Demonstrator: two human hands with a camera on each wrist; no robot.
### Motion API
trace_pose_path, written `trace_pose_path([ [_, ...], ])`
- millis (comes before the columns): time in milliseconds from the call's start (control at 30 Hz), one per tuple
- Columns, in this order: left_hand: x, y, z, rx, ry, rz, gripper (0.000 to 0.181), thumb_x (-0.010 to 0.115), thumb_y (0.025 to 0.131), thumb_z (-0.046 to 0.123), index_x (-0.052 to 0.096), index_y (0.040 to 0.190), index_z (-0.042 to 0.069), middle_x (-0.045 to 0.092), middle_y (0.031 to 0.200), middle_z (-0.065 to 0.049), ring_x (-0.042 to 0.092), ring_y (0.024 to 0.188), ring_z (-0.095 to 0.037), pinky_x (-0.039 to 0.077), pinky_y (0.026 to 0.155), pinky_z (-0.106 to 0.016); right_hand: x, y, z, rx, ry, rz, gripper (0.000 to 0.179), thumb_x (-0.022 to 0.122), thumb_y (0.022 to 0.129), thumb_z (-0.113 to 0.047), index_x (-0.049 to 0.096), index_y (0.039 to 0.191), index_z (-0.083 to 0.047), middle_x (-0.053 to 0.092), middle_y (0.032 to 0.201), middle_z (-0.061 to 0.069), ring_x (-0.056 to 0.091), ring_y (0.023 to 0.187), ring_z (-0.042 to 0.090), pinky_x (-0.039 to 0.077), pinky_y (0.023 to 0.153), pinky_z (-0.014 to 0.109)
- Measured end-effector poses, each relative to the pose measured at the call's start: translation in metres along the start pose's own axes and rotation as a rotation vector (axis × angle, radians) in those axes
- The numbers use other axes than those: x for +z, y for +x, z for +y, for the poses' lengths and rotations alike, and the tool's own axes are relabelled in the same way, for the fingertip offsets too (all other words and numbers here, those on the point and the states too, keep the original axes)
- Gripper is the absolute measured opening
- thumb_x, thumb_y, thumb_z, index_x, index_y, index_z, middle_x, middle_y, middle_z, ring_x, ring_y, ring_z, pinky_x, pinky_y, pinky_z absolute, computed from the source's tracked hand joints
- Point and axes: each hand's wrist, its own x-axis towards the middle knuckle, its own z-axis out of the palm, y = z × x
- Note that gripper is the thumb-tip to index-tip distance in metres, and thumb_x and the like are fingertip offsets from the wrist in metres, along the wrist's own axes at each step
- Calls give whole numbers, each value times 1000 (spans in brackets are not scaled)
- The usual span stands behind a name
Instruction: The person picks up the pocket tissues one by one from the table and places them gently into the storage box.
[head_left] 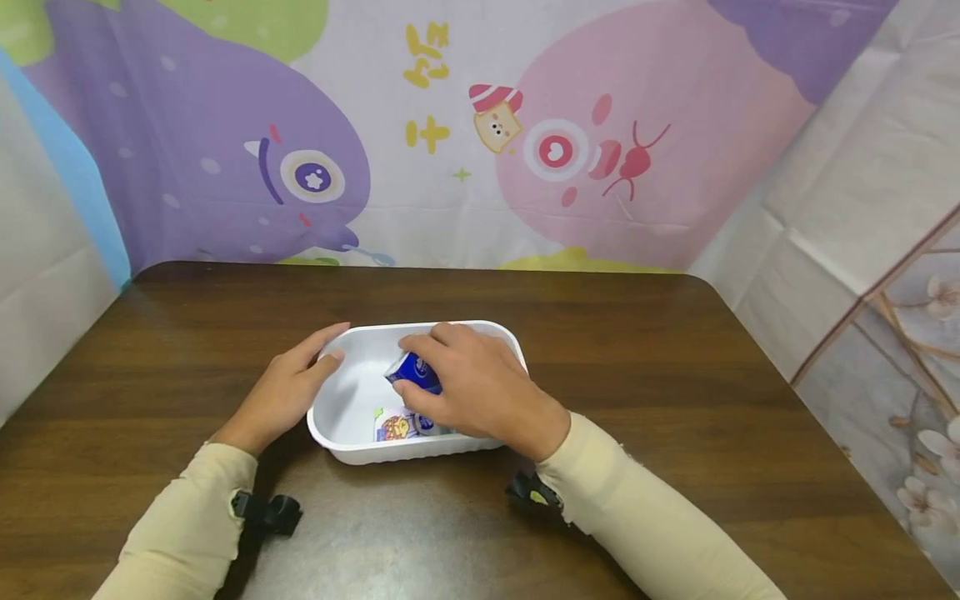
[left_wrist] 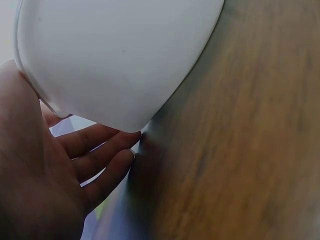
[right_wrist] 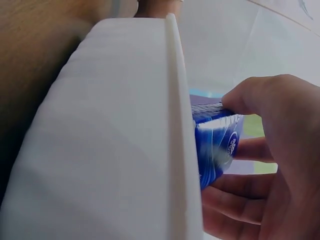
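A white plastic basin (head_left: 347,408) with rounded corners sits on the table. My left hand (head_left: 281,392) holds its left end, thumb over the rim and the other fingers along the outer wall (left_wrist: 120,65). Inside the basin's right half, my right hand (head_left: 480,383) grips a small blue tissue pack (head_left: 420,372) between thumb and fingers. The shiny blue wrapper (right_wrist: 215,145) with a white logo shows above the rim in the right wrist view. Beneath that hand, a white pack with cartoon print (head_left: 397,426) lies on the basin floor, partly covered by the hand.
The dark brown wooden table (head_left: 637,350) extends around the basin. A cartoon-printed cloth (head_left: 442,208) hangs behind the table's far edge, and a floral-patterned sheet (head_left: 900,333) hangs at the right. Black wrist cameras are strapped below both sleeves.
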Motion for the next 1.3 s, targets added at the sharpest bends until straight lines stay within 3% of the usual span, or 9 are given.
trace_pose_path([
  [233, 3, 2, 0, 18, -7, 6, 54, 44, 106, 46, 41, 155, 23, 46, 151, -15, 50, 127, -33, 44, 98, -51, 3, -3, -1, -81, 7, 54, 45, 62, 93, -51, 68, 125, -19, 64, 99, -3, 61, 87, 10, 52, 64, 29],
  [467, 4, 2, 3, 23, -7, 3, 53, 45, 107, 44, 41, 155, 22, 47, 149, -15, 51, 126, -32, 44, 98, -51, 4, -8, -4, -85, 13, 1, 53, 64, 92, -51, 60, 130, -13, 66, 107, 1, 61, 97, 12, 53, 75, 33],
  [700, 4, 2, 5, 18, -10, 3, 53, 45, 107, 43, 41, 155, 23, 47, 150, -14, 50, 127, -31, 43, 98, -50, 4, -8, -7, -98, 54, -43, 50, 65, 93, -47, 59, 128, -11, 65, 108, -1, 59, 97, 12, 52, 78, 31],
  [1133, 3, -2, 1, -16, -1, -4, 56, 43, 106, 47, 38, 156, 22, 42, 154, -15, 46, 133, -36, 42, 102, -57, 11, -6, -12, -175, 2, -106, 49, 60, 96, -45, 62, 131, -11, 65, 115, 0, 59, 103, 14, 51, 86, 30],
  [1300, 1, -4, 2, -16, 8, -2, 56, 42, 107, 47, 37, 157, 23, 42, 153, -16, 48, 131, -37, 43, 100, -57, 13, -5, -15, -182, -28, -142, 48, 59, 96, -46, 63, 133, -15, 64, 118, -1, 57, 108, 14, 48, 90, 35],
])
